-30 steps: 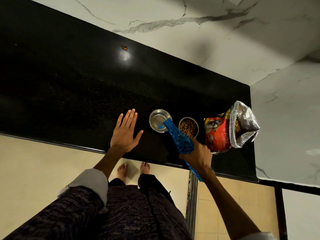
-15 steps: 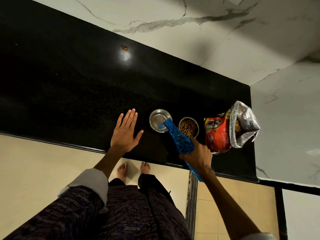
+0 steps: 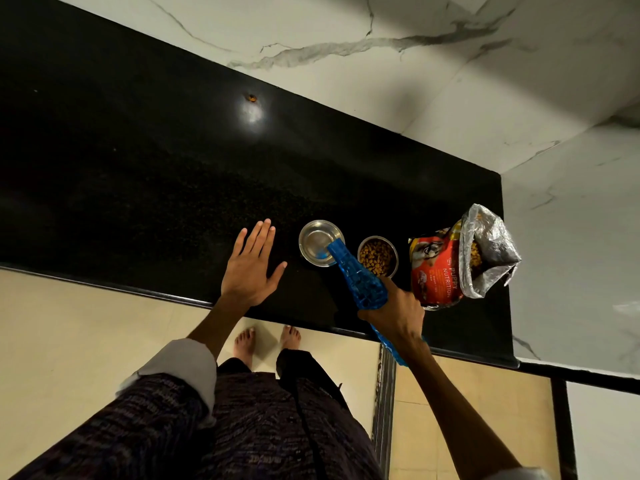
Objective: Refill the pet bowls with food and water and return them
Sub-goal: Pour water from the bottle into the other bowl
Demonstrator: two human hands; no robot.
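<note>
Two small steel bowls stand side by side near the front of the black counter. The left bowl holds some water; the right bowl is full of brown kibble. My right hand grips a blue plastic bottle, tilted with its mouth over the left bowl's near right rim. My left hand rests flat on the counter, fingers spread, left of the water bowl and holding nothing. An open red puppy-food bag stands to the right of the kibble bowl.
White marble wall runs behind the counter and along its right end. A small orange speck lies far back on the counter. Below the counter edge are beige cabinet fronts and my bare feet on the floor.
</note>
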